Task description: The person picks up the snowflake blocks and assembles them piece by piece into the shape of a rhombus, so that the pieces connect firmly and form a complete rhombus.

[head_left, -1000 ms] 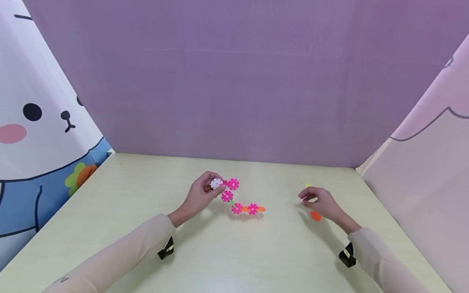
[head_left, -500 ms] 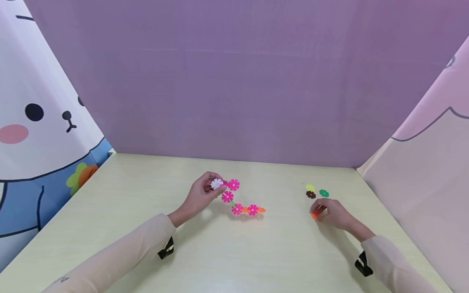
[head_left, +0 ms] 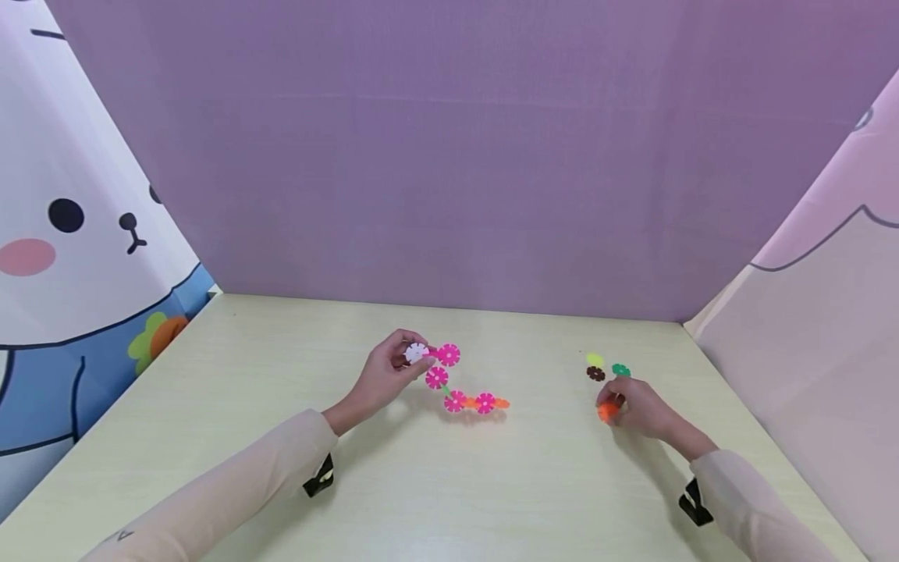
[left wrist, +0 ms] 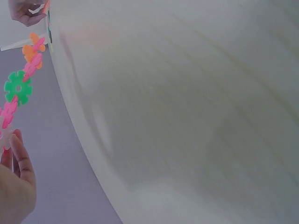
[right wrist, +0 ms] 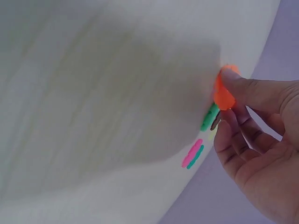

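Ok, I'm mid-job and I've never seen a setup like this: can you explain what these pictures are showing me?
There's no robot arm here: these are a person's bare hands. The wide picture comes from a camera on the person's head, looking forward and down at the table. The other two come from cameras on each wrist, so they look tilted.

The left hand holds a chain of joined, notched discs near its white disc; the rest is pink, green and orange. The right hand pinches an orange disc.

Beyond the right hand lie a yellow disc, a brown disc and a green disc. The right wrist view also shows a pink disc, seen nearly edge-on.
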`<state>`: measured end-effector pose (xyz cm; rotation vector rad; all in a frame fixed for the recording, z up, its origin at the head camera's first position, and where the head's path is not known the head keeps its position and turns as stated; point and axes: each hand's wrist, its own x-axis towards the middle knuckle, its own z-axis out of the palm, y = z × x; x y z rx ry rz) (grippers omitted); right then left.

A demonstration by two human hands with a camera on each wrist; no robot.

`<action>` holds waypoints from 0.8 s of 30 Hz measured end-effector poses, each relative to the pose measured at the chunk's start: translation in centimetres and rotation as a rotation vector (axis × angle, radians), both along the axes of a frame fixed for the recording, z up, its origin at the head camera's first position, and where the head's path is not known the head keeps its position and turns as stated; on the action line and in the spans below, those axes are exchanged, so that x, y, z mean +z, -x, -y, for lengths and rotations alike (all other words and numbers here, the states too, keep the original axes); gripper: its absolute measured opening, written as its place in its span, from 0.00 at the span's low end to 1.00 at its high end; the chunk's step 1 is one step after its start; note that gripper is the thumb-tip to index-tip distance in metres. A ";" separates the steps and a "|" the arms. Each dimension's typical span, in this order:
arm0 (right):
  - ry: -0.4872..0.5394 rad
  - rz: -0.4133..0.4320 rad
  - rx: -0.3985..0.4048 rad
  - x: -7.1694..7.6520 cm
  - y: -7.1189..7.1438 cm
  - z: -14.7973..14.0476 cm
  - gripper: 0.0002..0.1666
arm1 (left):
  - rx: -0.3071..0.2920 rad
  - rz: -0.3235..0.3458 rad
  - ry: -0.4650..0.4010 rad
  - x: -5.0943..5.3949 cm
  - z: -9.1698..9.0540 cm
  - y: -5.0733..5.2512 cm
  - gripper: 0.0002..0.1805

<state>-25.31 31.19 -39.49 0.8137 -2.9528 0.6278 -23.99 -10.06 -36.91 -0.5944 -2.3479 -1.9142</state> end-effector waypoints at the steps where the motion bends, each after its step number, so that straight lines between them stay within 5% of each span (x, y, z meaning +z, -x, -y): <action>1: -0.002 -0.005 0.006 0.1 0.1 -0.1 0.17 | 0.000 -0.002 0.001 0.0 0.0 0.0 0.15; 10: 0.029 0.008 0.005 1.6 0.6 0.0 0.13 | 0.002 -0.006 -0.003 -0.2 0.0 0.1 0.15; 24: 0.312 -0.012 -0.062 1.4 1.6 4.0 0.04 | -0.014 0.003 -0.022 0.0 0.1 0.0 0.15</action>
